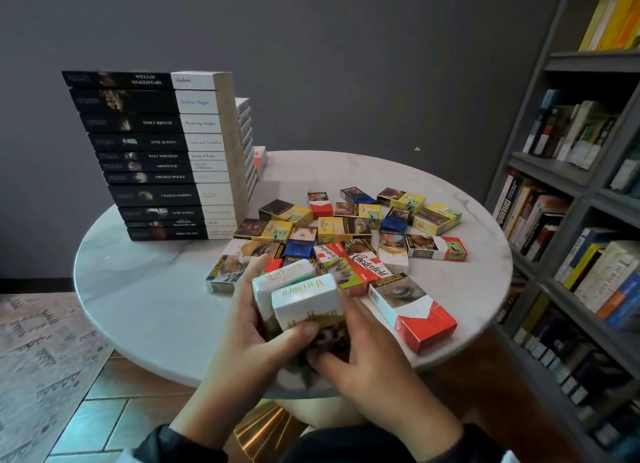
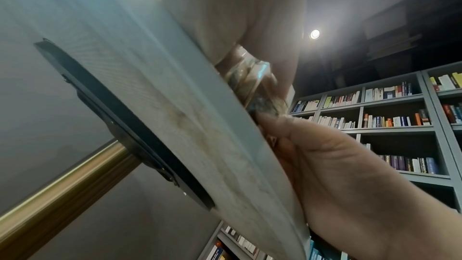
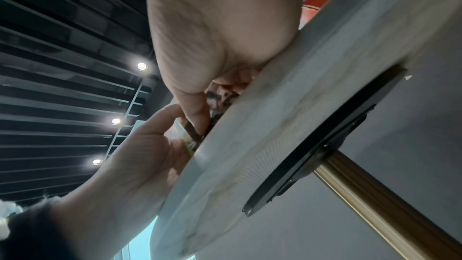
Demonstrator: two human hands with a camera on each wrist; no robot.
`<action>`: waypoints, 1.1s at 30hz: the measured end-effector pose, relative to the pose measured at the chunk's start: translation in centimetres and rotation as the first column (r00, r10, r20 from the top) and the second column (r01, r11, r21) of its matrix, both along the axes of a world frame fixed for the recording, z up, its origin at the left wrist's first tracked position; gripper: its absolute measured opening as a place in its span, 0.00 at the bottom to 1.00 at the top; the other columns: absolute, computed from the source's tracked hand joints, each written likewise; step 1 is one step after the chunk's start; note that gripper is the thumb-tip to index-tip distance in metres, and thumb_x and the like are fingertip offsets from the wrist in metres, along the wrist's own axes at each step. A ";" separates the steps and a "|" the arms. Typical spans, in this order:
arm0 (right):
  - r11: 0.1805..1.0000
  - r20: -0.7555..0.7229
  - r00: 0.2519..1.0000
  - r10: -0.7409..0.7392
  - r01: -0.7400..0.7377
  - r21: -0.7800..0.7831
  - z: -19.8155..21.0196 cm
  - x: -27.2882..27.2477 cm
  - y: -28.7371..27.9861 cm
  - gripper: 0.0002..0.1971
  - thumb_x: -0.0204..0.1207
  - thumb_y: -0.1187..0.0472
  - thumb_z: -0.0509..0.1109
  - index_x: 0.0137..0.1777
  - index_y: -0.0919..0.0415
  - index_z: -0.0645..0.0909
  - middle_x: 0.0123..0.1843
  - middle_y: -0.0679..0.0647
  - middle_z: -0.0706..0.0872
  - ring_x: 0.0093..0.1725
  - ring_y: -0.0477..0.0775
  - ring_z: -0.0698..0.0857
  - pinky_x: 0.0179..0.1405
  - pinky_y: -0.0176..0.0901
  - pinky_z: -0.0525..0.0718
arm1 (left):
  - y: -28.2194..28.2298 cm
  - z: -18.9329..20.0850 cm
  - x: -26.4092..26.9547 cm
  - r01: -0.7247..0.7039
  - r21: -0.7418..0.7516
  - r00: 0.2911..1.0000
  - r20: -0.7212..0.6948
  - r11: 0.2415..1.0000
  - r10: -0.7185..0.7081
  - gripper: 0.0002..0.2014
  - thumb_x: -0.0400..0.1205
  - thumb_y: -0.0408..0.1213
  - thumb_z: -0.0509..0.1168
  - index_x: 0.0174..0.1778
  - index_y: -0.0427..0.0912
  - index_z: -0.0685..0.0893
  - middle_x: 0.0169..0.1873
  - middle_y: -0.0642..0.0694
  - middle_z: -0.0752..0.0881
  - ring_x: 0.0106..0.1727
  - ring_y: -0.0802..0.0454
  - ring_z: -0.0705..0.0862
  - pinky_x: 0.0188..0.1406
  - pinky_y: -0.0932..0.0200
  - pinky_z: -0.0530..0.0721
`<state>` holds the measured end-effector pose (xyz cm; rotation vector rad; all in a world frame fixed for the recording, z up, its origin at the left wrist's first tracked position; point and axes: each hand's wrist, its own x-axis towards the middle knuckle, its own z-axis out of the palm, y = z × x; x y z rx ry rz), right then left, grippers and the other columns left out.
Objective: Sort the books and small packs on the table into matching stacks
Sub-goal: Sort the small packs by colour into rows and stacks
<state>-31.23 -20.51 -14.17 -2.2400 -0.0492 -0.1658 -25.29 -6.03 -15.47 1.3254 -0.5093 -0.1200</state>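
Near the front edge of the round marble table (image 1: 145,306), both my hands hold two white-and-gold packs (image 1: 301,300) standing side by side. My left hand (image 1: 252,310) wraps their left side, its thumb across the front pack's lower face. My right hand (image 1: 337,339) grips the right side and bottom. From below, the left wrist view shows the packs (image 2: 252,82) at the table rim, as does the right wrist view, packs (image 3: 222,94) between the right hand (image 3: 212,37) and the left hand (image 3: 140,155). A tall stack of black-and-white books (image 1: 166,157) stands at the back left.
Several loose packs in yellow (image 1: 343,228), blue (image 1: 394,220) and red-and-white (image 1: 412,310) lie scattered across the table's middle and right. A second, lower book stack (image 1: 246,140) sits behind the tall one. A full bookshelf (image 1: 571,220) lines the right side.
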 end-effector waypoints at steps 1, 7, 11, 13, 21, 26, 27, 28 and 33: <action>1.000 0.001 1.000 -0.004 0.004 0.000 0.0 0.0 -0.1 0.37 0.76 0.54 0.70 0.79 0.34 0.53 0.72 0.34 0.68 0.69 0.34 0.67 0.69 0.32 0.69 | 0.0 0.0 0.0 -0.001 0.002 1.000 0.003 1.000 0.001 0.52 0.45 0.60 0.82 0.67 0.66 0.68 0.57 0.60 0.86 0.59 0.60 0.84 0.47 0.66 0.85; 0.976 -0.014 0.999 -0.034 0.036 0.215 0.0 -0.6 -1.1 0.36 0.71 0.67 0.75 0.69 0.30 0.67 0.55 0.27 0.75 0.56 0.32 0.78 0.54 0.23 0.79 | 0.1 0.5 -0.2 0.028 -0.048 0.998 -0.059 0.998 -0.031 0.42 0.46 0.59 0.83 0.58 0.66 0.78 0.55 0.52 0.87 0.58 0.53 0.86 0.45 0.61 0.87; 0.908 0.022 0.996 -0.091 0.073 0.412 -0.3 -0.5 -1.8 0.35 0.63 0.76 0.78 0.58 0.36 0.77 0.47 0.43 0.82 0.51 0.41 0.83 0.53 0.32 0.84 | 0.4 0.4 -0.1 0.092 -0.116 0.986 -0.128 0.989 -0.107 0.39 0.44 0.54 0.85 0.54 0.58 0.83 0.54 0.43 0.88 0.56 0.45 0.87 0.41 0.55 0.87; 0.878 0.039 0.995 -0.087 0.058 0.474 -0.3 -0.6 -1.9 0.34 0.61 0.79 0.78 0.55 0.40 0.79 0.45 0.46 0.82 0.48 0.42 0.84 0.55 0.37 0.85 | 0.5 0.4 0.0 0.116 -0.141 0.978 -0.157 0.983 -0.138 0.45 0.42 0.51 0.86 0.57 0.53 0.81 0.54 0.42 0.88 0.55 0.43 0.87 0.40 0.54 0.87; 0.890 0.134 0.991 -0.003 -0.058 0.452 -1.1 -0.5 -2.1 0.22 0.60 0.69 0.79 0.50 0.45 0.87 0.48 0.49 0.85 0.48 0.42 0.85 0.43 0.35 0.84 | 0.5 -0.1 0.4 0.116 -0.151 0.976 -0.166 0.982 -0.141 0.49 0.43 0.50 0.86 0.62 0.46 0.77 0.55 0.39 0.87 0.56 0.42 0.87 0.43 0.53 0.87; 0.857 0.240 0.951 -0.195 0.046 0.514 -2.0 -0.3 -1.8 0.14 0.62 0.50 0.72 0.47 0.50 0.81 0.44 0.49 0.85 0.47 0.50 0.84 0.49 0.47 0.84 | 0.3 -0.4 0.6 0.041 -0.141 0.990 -0.131 0.989 -0.059 0.45 0.44 0.55 0.85 0.58 0.52 0.80 0.53 0.44 0.88 0.55 0.46 0.88 0.44 0.55 0.87; 0.866 0.245 0.945 -0.218 0.072 0.495 -2.1 -0.3 -1.6 0.13 0.63 0.49 0.72 0.48 0.50 0.79 0.44 0.47 0.85 0.46 0.48 0.84 0.48 0.42 0.83 | 0.3 -0.4 0.7 0.031 -0.141 0.990 -0.132 0.990 -0.050 0.45 0.43 0.56 0.85 0.58 0.53 0.80 0.53 0.44 0.89 0.54 0.47 0.88 0.44 0.55 0.88; 0.894 0.257 0.939 -0.229 0.099 0.437 -2.1 -0.3 -1.4 0.12 0.66 0.51 0.73 0.48 0.50 0.77 0.44 0.46 0.85 0.45 0.45 0.83 0.46 0.36 0.82 | 0.3 -0.4 0.6 0.033 -0.139 0.990 -0.132 0.990 -0.052 0.45 0.44 0.56 0.85 0.58 0.53 0.80 0.53 0.44 0.89 0.54 0.47 0.88 0.44 0.55 0.88; 0.990 0.241 0.964 -0.111 0.127 -0.055 -1.7 -0.3 0.3 0.16 0.73 0.50 0.72 0.55 0.51 0.71 0.51 0.43 0.73 0.52 0.42 0.75 0.53 0.37 0.79 | 0.3 -0.1 0.2 0.068 -0.098 0.995 -0.070 0.993 -0.075 0.43 0.44 0.53 0.85 0.58 0.58 0.81 0.50 0.47 0.89 0.52 0.51 0.88 0.40 0.61 0.87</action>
